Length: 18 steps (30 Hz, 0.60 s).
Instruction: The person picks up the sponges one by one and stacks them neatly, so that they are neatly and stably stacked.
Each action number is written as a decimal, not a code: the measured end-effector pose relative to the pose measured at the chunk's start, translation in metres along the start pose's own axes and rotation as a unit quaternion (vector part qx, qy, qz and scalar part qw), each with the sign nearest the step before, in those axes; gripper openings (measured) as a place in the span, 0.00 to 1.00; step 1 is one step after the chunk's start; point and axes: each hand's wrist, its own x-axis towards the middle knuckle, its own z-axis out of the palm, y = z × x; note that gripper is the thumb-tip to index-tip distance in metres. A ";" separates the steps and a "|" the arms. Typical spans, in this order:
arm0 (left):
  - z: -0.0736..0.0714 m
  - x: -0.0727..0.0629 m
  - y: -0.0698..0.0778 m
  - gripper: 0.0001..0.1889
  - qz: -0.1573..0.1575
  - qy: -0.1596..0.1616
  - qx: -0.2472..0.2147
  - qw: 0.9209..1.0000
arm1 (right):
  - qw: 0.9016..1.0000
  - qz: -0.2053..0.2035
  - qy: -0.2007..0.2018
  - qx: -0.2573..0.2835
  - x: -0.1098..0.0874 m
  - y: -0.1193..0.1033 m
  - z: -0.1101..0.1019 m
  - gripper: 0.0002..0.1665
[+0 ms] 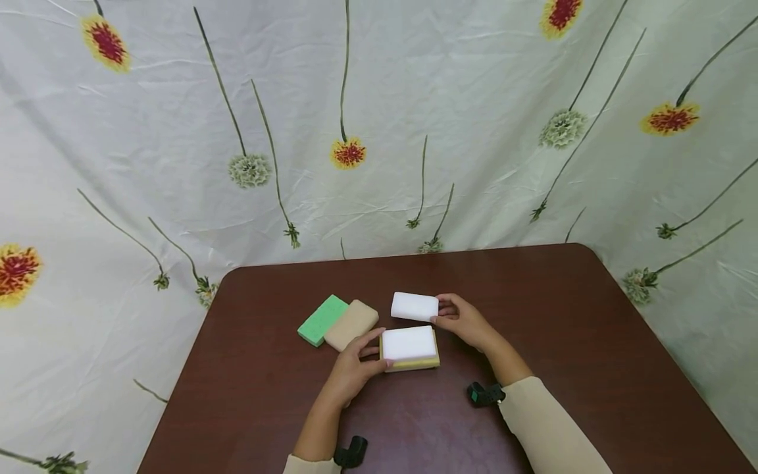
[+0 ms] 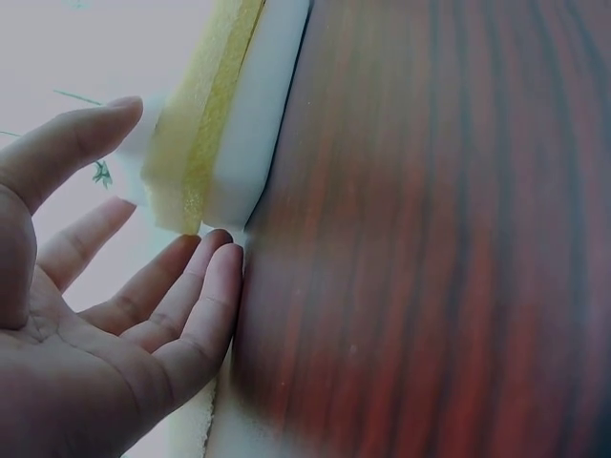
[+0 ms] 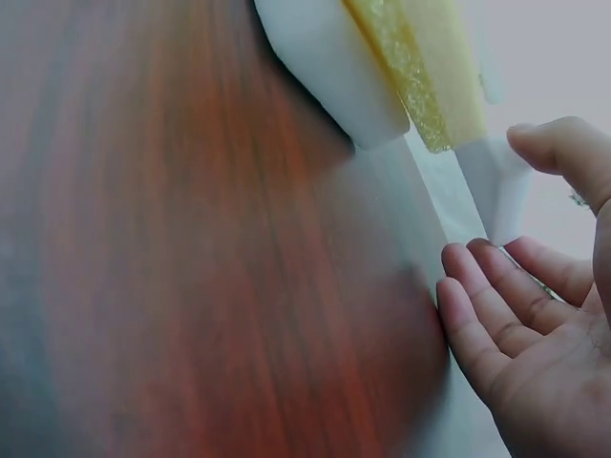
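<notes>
A stack of sponge blocks (image 1: pixel 408 343) lies on the table with a white one on top and a yellow rim beneath it. From the wrists, its side shows a white layer (image 2: pixel 253 124) against the wood and yellow (image 3: pixel 396 67) above that. My left hand (image 1: pixel 346 375) is at the stack's left end, fingers relaxed, fingertips right at its corner, thumb apart in the left wrist view. Just behind the stack, my right hand (image 1: pixel 468 322) holds a white sponge block (image 1: pixel 414 307) by its right end between thumb and fingers, raised above the wood in the right wrist view.
Left of the stack lie a green sponge (image 1: pixel 322 320) and a beige sponge (image 1: pixel 353 324), the beige one overlapping the green. They are on a dark wooden table (image 1: pixel 533 283) with rounded far corners. A flower-printed cloth (image 1: pixel 403 85) hangs behind it.
</notes>
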 end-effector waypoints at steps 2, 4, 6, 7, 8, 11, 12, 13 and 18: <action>0.001 0.001 -0.001 0.36 -0.002 0.002 0.000 1.000 | 1.000 -0.004 0.004 0.000 -0.002 0.000 0.000 0.35; 0.001 0.001 -0.001 0.36 -0.002 0.004 0.002 1.000 | 1.000 -0.006 0.008 0.004 -0.005 0.000 0.000 0.35; 0.001 0.001 -0.001 0.36 -0.002 0.003 0.003 1.000 | 1.000 -0.015 0.011 0.007 -0.008 0.000 0.000 0.34; 0.001 0.001 -0.001 0.36 -0.002 0.002 0.003 1.000 | 1.000 -0.021 0.014 0.009 -0.010 0.000 0.001 0.34; 0.001 0.001 -0.001 0.36 -0.002 0.001 0.003 1.000 | 1.000 -0.024 0.015 0.014 -0.012 -0.001 0.001 0.34; 0.002 0.001 0.000 0.36 -0.001 -0.001 0.001 1.000 | 0.999 -0.035 0.018 0.022 -0.020 -0.011 0.003 0.33; 0.002 0.001 0.000 0.36 -0.001 -0.001 0.000 1.000 | 0.999 -0.038 0.021 0.025 -0.022 -0.013 0.003 0.33; 0.002 0.001 0.000 0.36 -0.001 -0.001 0.000 1.000 | 0.999 -0.040 0.022 0.023 -0.023 -0.014 0.004 0.33; 0.002 0.000 0.000 0.36 0.001 0.003 0.001 1.000 | 0.998 -0.055 0.032 0.020 -0.024 -0.012 0.003 0.33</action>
